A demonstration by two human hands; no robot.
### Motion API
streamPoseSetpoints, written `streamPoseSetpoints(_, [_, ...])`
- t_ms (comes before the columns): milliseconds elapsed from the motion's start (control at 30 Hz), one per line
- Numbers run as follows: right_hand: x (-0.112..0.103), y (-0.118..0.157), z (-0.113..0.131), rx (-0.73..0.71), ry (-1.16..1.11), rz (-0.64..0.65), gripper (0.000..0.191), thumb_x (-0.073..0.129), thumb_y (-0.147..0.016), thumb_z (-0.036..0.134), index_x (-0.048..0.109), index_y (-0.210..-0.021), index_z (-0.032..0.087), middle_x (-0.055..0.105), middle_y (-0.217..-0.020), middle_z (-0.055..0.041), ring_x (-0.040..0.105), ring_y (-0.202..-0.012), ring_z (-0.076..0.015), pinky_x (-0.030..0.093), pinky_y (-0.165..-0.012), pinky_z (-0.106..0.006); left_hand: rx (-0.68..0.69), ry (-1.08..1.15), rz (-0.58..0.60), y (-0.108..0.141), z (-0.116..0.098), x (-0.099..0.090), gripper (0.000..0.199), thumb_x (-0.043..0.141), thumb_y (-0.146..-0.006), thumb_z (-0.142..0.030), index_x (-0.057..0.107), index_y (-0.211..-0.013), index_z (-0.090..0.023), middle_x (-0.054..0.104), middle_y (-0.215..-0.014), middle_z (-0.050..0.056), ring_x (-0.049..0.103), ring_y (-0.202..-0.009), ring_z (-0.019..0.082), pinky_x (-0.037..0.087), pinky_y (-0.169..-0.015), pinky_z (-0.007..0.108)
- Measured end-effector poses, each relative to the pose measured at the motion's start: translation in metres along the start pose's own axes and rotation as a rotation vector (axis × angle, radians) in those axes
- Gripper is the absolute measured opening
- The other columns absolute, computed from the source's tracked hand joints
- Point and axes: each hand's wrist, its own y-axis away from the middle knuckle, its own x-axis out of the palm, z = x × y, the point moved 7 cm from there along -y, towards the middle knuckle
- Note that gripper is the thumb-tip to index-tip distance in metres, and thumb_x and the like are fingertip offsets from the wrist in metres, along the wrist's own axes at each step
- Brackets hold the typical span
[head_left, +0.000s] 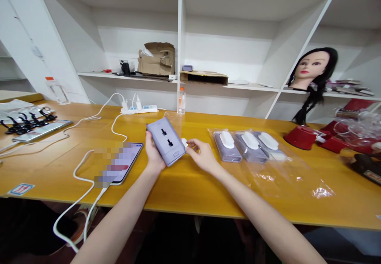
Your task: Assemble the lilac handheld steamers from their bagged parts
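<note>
Lavender plastic socket unit, a flat, round-cornered slab with two dark slots and an oval button on its face, lies tilted in the person's left hand. That hand grasps it from beneath, fingers curled up behind one long edge, and holds it just above the table. The unit looks light and stiff, with a smooth shell that could slip, so its long sides seem the best place to take hold. The right hand reaches in from the other side, thumb and forefinger pinching a small white piece at the unit's edge; the piece is partly hidden and too small to identify with certainty. Just beyond that hand, three similar lavender units with white oval tops lie side by side on clear plastic bags. Farther left, a smartphone with a blurred screen is joined to a white cable near a white power strip. To the right sit red plastic pieces, and a mannequin head with long black hair stands on a white shelf.
</note>
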Motion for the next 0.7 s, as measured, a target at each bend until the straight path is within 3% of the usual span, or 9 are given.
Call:
streamPoseSetpoints(133, [0.033,0.01,-0.012,0.306,-0.545,0.295,0.021,0.062,-0.071,0.033,0.056,-0.083,0.016,0.065,-0.075,-0.002,0.05,-0.038,-0.0067,0.032,-0.037,-0.02,-0.072,-0.058,0.118,0.004,0.015,0.009,0.076,0.029,-0.073,-0.073,0.06,-0.104,-0.011,0.068,-0.086,0.014,0.065,-0.076,0.03,0.05,-0.068,0.046])
streamPoseSetpoints(267, [0.054,0.016,-0.012,0.424,-0.826,0.432,0.019,0.062,-0.065,0.027,0.057,-0.077,0.013,0.065,-0.062,-0.0031,0.053,-0.035,-0.0082,0.02,-0.032,-0.017,-0.099,-0.211,0.158,0.003,0.019,0.017,0.081,0.022,-0.072,-0.076,0.059,-0.105,-0.012,0.067,-0.09,0.016,0.064,-0.076,0.03,0.05,-0.062,0.043])
streamPoseSetpoints(400, [0.037,0.011,-0.012,0.368,-0.974,0.281,0.017,0.062,-0.064,0.028,0.055,-0.071,0.014,0.064,-0.057,-0.002,0.057,-0.037,-0.0106,0.026,-0.035,-0.017,0.256,-0.563,-0.02,0.005,-0.022,0.002,0.067,0.021,-0.08,-0.065,0.056,-0.112,-0.017,0.064,-0.106,0.012,0.062,-0.09,0.025,0.047,-0.078,0.039])
streamPoseSetpoints(467, [0.019,0.007,-0.01,0.296,-1.012,0.192,0.017,0.063,-0.066,0.028,0.055,-0.073,0.015,0.065,-0.061,-0.0015,0.06,-0.042,-0.0112,0.03,-0.038,-0.017,0.441,-0.975,-0.132,0.019,-0.045,-0.013,0.051,0.042,-0.079,-0.053,0.055,-0.115,-0.018,0.062,-0.111,0.011,0.058,-0.098,0.024,0.041,-0.089,0.04])
streamPoseSetpoints(500, [0.009,0.006,-0.01,0.262,-1.02,0.147,0.018,0.064,-0.067,0.028,0.055,-0.075,0.015,0.066,-0.065,-0.0012,0.061,-0.044,-0.0111,0.031,-0.04,-0.017,0.507,-1.242,-0.122,0.028,-0.049,-0.017,0.049,0.05,-0.075,-0.047,0.056,-0.114,-0.018,0.06,-0.115,0.011,0.055,-0.104,0.026,0.038,-0.093,0.042])
streamPoseSetpoints(533, [-0.001,0.004,-0.009,0.234,-1.021,0.105,0.018,0.065,-0.067,0.028,0.054,-0.075,0.016,0.066,-0.069,-0.0009,0.061,-0.046,-0.011,0.032,-0.041,-0.018,0.529,-1.48,-0.094,0.035,-0.049,-0.024,0.047,0.054,-0.072,-0.042,0.058,-0.111,-0.017,0.058,-0.118,0.013,0.051,-0.11,0.029,0.034,-0.096,0.044])
streamPoseSetpoints(600, [-0.015,0.002,-0.01,0.212,-1.004,0.052,0.019,0.066,-0.066,0.027,0.055,-0.076,0.016,0.066,-0.072,-0.0008,0.061,-0.049,-0.0108,0.033,-0.043,-0.018,0.42,-1.816,0.073,0.046,-0.033,-0.038,0.038,0.058,-0.069,-0.037,0.064,-0.102,-0.018,0.059,-0.117,0.013,0.05,-0.11,0.03,0.035,-0.095,0.044])
streamPoseSetpoints(633, [-0.02,0.001,-0.01,0.211,-0.993,0.041,0.019,0.066,-0.066,0.027,0.055,-0.077,0.016,0.066,-0.073,-0.0008,0.061,-0.05,-0.0106,0.034,-0.044,-0.019,0.372,-1.92,0.169,0.051,-0.025,-0.043,0.037,0.057,-0.071,-0.034,0.064,-0.104,-0.019,0.06,-0.115,0.012,0.052,-0.107,0.029,0.037,-0.093,0.042])
streamPoseSetpoints(700, [-0.024,0.001,-0.013,0.229,-0.965,0.017,0.02,0.066,-0.067,0.028,0.055,-0.078,0.016,0.065,-0.073,-0.0008,0.06,-0.05,-0.0103,0.034,-0.045,-0.019,0.347,-2.059,0.198,0.053,-0.019,-0.047,0.036,0.05,-0.075,-0.026,0.062,-0.109,-0.019,0.062,-0.109,0.012,0.055,-0.1,0.027,0.038,-0.09,0.04])
